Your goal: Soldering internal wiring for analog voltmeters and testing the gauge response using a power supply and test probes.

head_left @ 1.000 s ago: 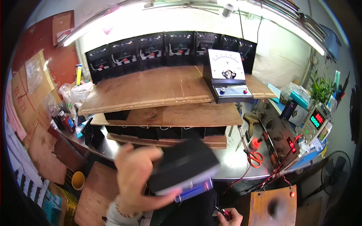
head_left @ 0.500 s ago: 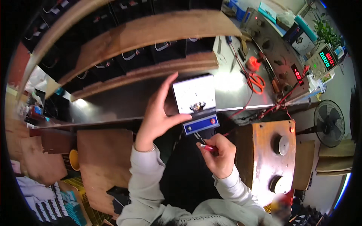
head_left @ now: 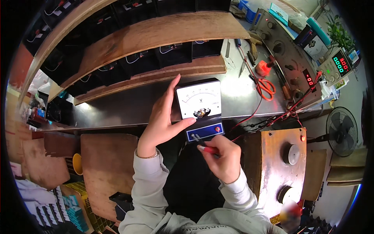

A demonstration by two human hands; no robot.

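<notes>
A voltmeter [head_left: 199, 95] with a white dial face, a black body and a blue terminal strip is tilted up at the table's front edge. Its lower dial cover shows an opening with a metal movement inside. My left hand [head_left: 161, 121] grips it along the left side, thumb across the front below the dial. In my right hand [head_left: 225, 158] is a red-and-black tool [head_left: 210, 149] with two metal prongs, pinched between thumb and fingers. The prongs are at the left terminal of the blue strip; whether they touch it I cannot tell.
Wooden shelves [head_left: 163, 33] with black meter housings stand at the back. Orange-handled scissors [head_left: 267, 89], red and black leads [head_left: 290, 111] and a power supply [head_left: 335, 66] lie to the right. A metal-topped wooden box [head_left: 282, 167] with two knobs is near my right arm; a fan [head_left: 341, 128] stands beyond.
The voltmeter has shifted slightly left and down. My right hand has brought the two-pronged tool from below the strip up to its left terminal.
</notes>
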